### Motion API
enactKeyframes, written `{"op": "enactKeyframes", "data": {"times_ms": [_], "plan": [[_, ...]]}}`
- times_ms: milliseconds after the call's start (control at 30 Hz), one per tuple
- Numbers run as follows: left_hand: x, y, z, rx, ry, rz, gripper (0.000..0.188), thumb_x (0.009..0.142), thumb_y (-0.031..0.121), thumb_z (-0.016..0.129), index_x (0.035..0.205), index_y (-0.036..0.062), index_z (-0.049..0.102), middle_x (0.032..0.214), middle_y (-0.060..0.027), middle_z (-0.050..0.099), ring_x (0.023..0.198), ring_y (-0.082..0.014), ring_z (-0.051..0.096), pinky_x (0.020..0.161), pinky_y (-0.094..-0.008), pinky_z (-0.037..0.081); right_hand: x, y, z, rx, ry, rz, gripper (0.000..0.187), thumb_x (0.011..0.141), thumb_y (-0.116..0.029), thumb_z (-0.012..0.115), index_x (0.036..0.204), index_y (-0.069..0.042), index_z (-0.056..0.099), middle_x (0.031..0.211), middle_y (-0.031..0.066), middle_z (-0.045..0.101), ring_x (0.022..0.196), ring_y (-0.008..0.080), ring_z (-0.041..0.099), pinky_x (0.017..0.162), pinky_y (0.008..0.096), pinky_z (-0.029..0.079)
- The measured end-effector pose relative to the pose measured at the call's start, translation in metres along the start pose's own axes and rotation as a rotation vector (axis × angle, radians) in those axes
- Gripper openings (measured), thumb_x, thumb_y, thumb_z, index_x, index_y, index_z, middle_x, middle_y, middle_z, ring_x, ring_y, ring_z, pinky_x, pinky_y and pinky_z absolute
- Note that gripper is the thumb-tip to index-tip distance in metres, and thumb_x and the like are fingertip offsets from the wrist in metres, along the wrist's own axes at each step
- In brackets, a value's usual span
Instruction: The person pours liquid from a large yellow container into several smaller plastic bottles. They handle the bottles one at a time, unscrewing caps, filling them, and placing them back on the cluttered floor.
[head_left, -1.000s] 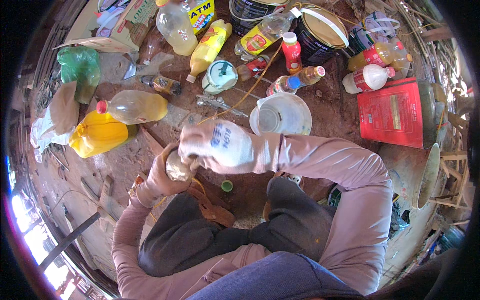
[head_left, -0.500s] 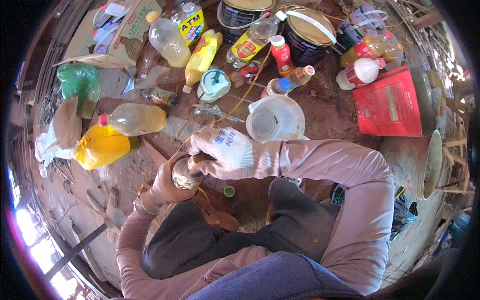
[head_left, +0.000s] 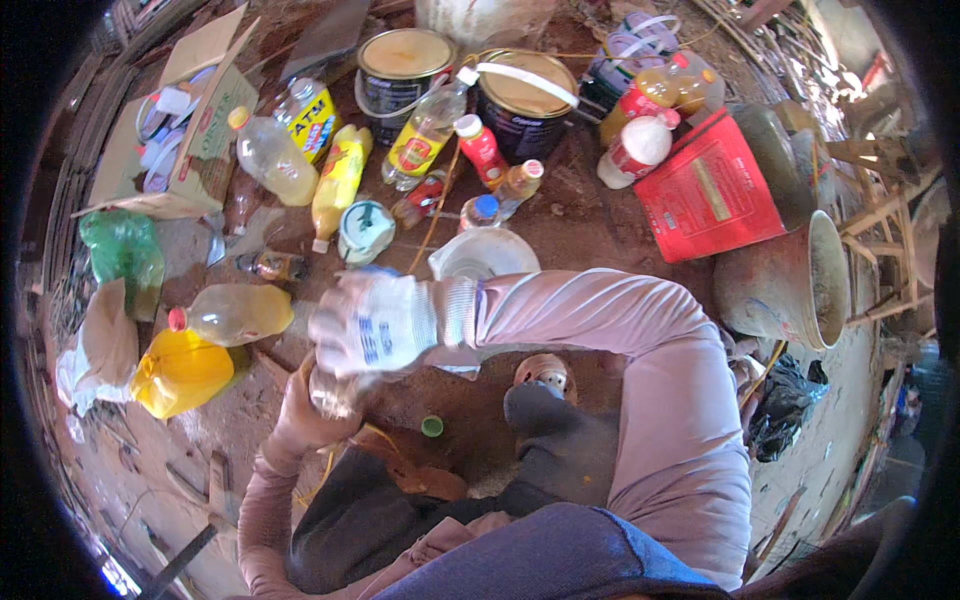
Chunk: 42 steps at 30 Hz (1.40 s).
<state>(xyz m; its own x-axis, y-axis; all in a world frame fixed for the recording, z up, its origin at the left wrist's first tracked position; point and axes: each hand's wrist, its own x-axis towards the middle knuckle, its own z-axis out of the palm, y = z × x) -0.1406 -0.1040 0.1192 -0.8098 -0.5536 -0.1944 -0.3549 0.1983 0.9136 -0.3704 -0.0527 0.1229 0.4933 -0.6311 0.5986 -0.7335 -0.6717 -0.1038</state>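
Note:
My left hand (head_left: 298, 418) grips a small, pale, round container (head_left: 332, 394) above the ground, with its fingers wrapped round the side. Over the container's top is my right hand (head_left: 372, 325), in a white knit glove with blue print. Its fingers are curled and blurred, and what they hold is hidden. Just beyond the right wrist stands a whitish plastic jug (head_left: 485, 252), partly covered by my forearm. A green bottle cap (head_left: 432, 427) lies on the ground between my legs.
Bottles of yellowish liquid (head_left: 240, 314), a yellow bag (head_left: 180, 372) and a cardboard box (head_left: 205, 140) lie to the left. Ahead are a teal-stained tub (head_left: 366, 232) and dark paint buckets (head_left: 525, 105). To the right are a red flat container (head_left: 712, 190) and a large bucket (head_left: 770, 285).
The view has shifted, so the ground items sit lower and further left. My right hand has risen slightly over the container and is blurred; my left hand keeps its grip.

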Motion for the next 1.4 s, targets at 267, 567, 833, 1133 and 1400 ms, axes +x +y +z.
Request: {"op": "enactKeyframes", "data": {"times_ms": [267,567,833,1133,1400], "plan": [[0.011,0.015,0.004,0.420,0.090,0.145,0.050,0.069,0.015,0.079,0.111,-0.0002,0.057,0.102,-0.0131,0.070,0.093,-0.0304,0.069,0.086,-0.0354,0.053,0.000,-0.014,-0.001,0.382,-0.187,0.820,0.059,0.090,-0.058,0.052,0.056,-0.009,0.053,0.057,0.0138,0.060,0.061,0.0303,0.066,0.048,0.0455,0.048],[0.008,0.029,-0.031,-0.453,-0.371,-0.298,0.076,0.067,0.014,0.084,0.133,0.0052,0.049,0.108,-0.0040,0.068,0.093,-0.0178,0.067,0.082,-0.0322,0.055,0.024,0.000,-0.041,0.200,-0.084,-0.037,0.025,0.076,-0.042,0.061,0.069,-0.019,0.064,0.070,0.0039,0.060,0.065,0.0237,0.063,0.058,0.0425,0.048],[0.031,0.045,-0.030,0.122,-0.228,-0.096,0.083,0.066,0.023,0.084,0.137,0.0075,0.045,0.114,-0.0108,0.067,0.100,-0.0231,0.067,0.088,-0.0347,0.054,0.018,0.009,-0.027,0.156,0.005,0.249,0.037,0.083,-0.050,0.060,0.067,-0.016,0.057,0.070,0.0050,0.055,0.062,0.0240,0.060,0.055,0.0405,0.046],[0.033,0.041,-0.040,-0.162,-0.315,-0.062,0.080,0.064,0.015,0.087,0.132,0.0020,0.047,0.113,-0.0056,0.065,0.102,-0.0129,0.062,0.094,-0.0309,0.049,0.019,0.010,-0.020,0.344,0.082,0.374,0.039,0.088,-0.046,0.060,0.070,-0.013,0.053,0.065,0.0086,0.054,0.060,0.0323,0.060,0.053,0.0444,0.045],[0.059,0.080,-0.016,0.512,0.137,0.161,0.068,0.070,0.026,0.082,0.126,0.0074,0.048,0.103,-0.0129,0.070,0.094,-0.0298,0.070,0.082,-0.0374,0.055,0.003,0.029,-0.026,0.249,0.220,0.548,0.036,0.092,-0.043,0.056,0.070,-0.014,0.058,0.065,0.0096,0.061,0.060,0.0322,0.062,0.056,0.0464,0.047]]}}
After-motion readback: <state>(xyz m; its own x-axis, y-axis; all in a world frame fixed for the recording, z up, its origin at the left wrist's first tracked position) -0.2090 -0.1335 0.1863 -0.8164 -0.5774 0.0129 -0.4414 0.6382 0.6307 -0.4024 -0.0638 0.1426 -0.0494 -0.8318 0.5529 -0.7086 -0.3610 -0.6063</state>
